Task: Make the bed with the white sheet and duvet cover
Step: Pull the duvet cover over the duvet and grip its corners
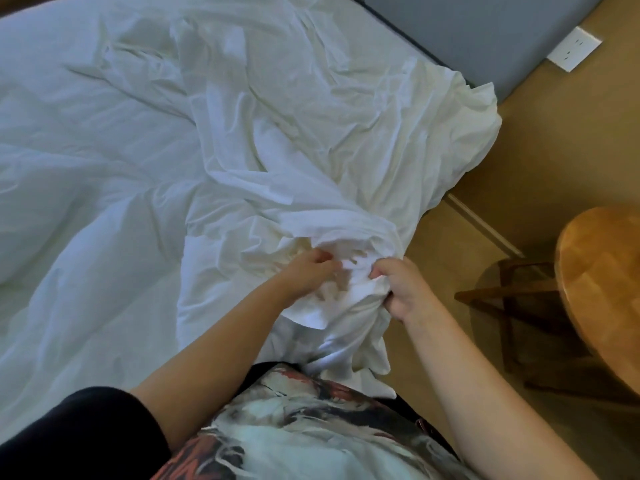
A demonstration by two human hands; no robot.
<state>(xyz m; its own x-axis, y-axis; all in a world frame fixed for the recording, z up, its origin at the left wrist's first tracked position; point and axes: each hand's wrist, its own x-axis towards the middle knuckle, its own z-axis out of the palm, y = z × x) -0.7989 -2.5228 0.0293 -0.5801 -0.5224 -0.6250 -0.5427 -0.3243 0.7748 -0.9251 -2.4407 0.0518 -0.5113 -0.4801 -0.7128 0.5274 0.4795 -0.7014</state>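
Note:
A crumpled white duvet cover [329, 140] lies across the right part of the bed, its near end bunched in front of me. My left hand [310, 270] pinches a fold of that bunched end. Beside it, my right hand [403, 287] grips a gathered handful of the same cloth, which hangs down toward my waist. A puffy white duvet [79, 188] covers the left part of the bed. I cannot tell the sheet apart from the other white cloth.
A grey headboard [485, 39] stands at the top right, with a white wall socket [573, 48] beside it. A round wooden table [602, 289] with dark legs stands at the right on the tan floor [540, 161].

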